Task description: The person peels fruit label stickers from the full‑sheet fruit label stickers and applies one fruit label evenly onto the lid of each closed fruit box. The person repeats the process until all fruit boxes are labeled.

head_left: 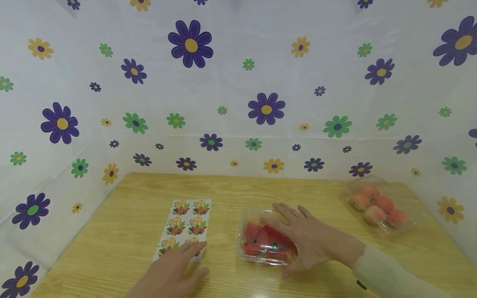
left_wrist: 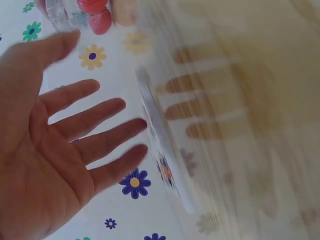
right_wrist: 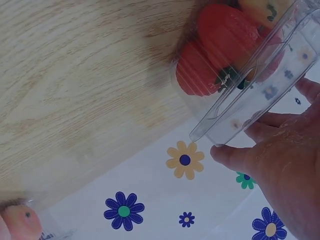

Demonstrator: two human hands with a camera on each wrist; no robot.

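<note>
A clear plastic clamshell box (head_left: 240,240) with red fruits (head_left: 253,231) inside stands in the middle of the table, lid down. My right hand (head_left: 309,236) spreads over its right side, fingers extended; in the right wrist view the fingers and thumb are near the lid edge (right_wrist: 220,122), contact unclear. Left of the box lies a white sheet of fruit-picture stickers (head_left: 197,225). My left hand (head_left: 179,269) is over the sheet's near end, holding nothing. The left wrist view shows its palm and spread, slightly bent fingers, with the sheet (left_wrist: 167,155) almost edge-on beyond them.
At the back right a second clear plastic box (head_left: 380,180) contains several orange-red round fruits (head_left: 384,205). The wooden table (head_left: 231,190) meets a white flower-patterned cloth (head_left: 223,82) at the back and on both sides.
</note>
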